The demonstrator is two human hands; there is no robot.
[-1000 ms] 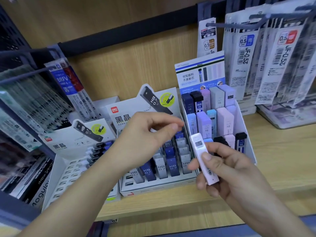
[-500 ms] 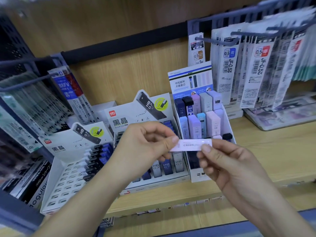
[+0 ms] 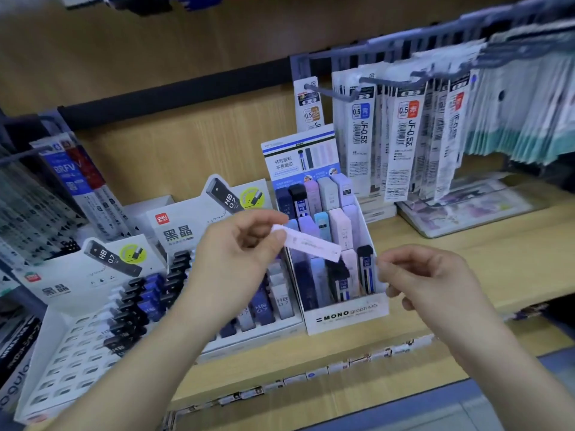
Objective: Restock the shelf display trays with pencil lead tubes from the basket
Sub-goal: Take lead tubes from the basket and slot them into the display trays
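My left hand [image 3: 236, 253] pinches one end of a pale pink lead tube [image 3: 311, 244], which lies nearly level in the air in front of the white MONO display tray [image 3: 345, 315]. That tray holds upright tubes in pink, lilac, blue and black. My right hand [image 3: 432, 281] is just right of the tube's free end, fingers loosely curled, a small gap away from it and holding nothing. Left of the MONO tray stand two white HB 0.7 trays, a middle tray [image 3: 258, 337] and a left tray [image 3: 65, 362] with many vacant slots. The basket is out of view.
The trays stand on a wooden shelf [image 3: 466, 269] with price tags along its front edge. Refill packs [image 3: 401, 144] hang from hooks at the upper right, above flat packets lying on the shelf. More hanging packs [image 3: 71, 178] crowd the left side.
The pink tube has passed from my right hand to my left. My right hand has let go and drawn slightly right. The view has shifted right.
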